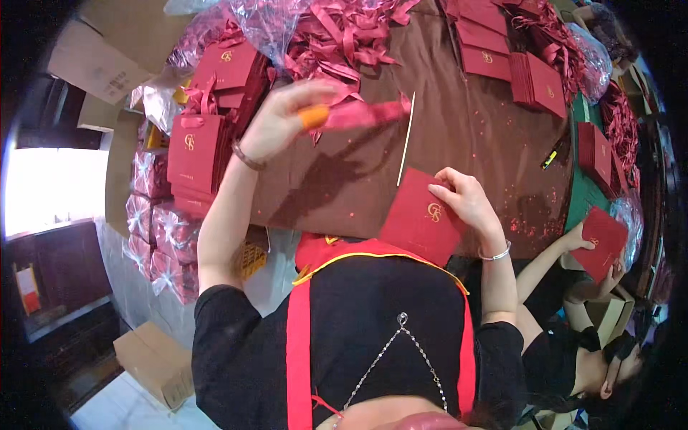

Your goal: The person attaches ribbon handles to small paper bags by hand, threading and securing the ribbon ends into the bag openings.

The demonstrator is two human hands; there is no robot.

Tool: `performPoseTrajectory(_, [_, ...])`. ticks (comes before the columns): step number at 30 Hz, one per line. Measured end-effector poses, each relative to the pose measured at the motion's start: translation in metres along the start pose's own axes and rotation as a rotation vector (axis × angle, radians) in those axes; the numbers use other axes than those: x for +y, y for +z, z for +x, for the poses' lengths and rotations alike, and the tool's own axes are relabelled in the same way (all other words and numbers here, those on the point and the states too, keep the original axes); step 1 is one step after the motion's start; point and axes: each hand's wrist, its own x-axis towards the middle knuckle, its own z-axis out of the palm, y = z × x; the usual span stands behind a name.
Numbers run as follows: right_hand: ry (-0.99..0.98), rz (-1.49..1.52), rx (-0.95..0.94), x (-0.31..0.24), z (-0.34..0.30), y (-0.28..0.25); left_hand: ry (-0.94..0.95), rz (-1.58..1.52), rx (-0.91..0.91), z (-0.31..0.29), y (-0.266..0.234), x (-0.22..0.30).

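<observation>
My left hand [290, 118], with an orange cover on one finger, is raised over the table's left half. Its fingers close on a pinkish-red ribbon [362, 115], blurred, which stretches right to the upper end of a thin pale stick [406, 140]. The stick's lower end comes down close to the top edge of a flat red paper bag [423, 218]; whether they touch I cannot tell. My right hand [464, 201] grips that bag at its upper right corner, thumb on the front, which bears a gold emblem. The bag tilts at the table's near edge, against my red apron.
Stacked red bags [195, 154] stand on the left, more [537, 82] at the far right. Loose ribbons [337, 43] heap at the back. Wrapped bundles [175, 229] and a carton [154, 362] are lower left. A yellow marker [550, 158] lies right, near a co-worker holding a red bag [603, 244].
</observation>
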Motion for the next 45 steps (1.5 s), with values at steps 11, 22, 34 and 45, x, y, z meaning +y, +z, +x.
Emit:
performPoseTrajectory(11, [0.028, 0.029, 0.04, 0.011, -0.005, 0.013, 0.02, 1.065, -0.137, -0.012, 0.024, -0.057])
performPoseTrajectory(22, [0.106, 0.186, 0.076, 0.039, -0.009, 0.017, 0.069, 0.607, 0.03, 0.055, 0.131, -0.081])
performPoseTrajectory(34, [0.083, 0.15, 0.03, 0.026, -0.015, 0.022, 0.318, 0.826, 0.092, 0.041, 0.13, -0.109])
performPoseTrajectory(45, [0.116, 0.376, -0.071, 0.031, -0.001, 0.036, 0.169, 0.563, -0.057, -0.029, 0.15, -0.073])
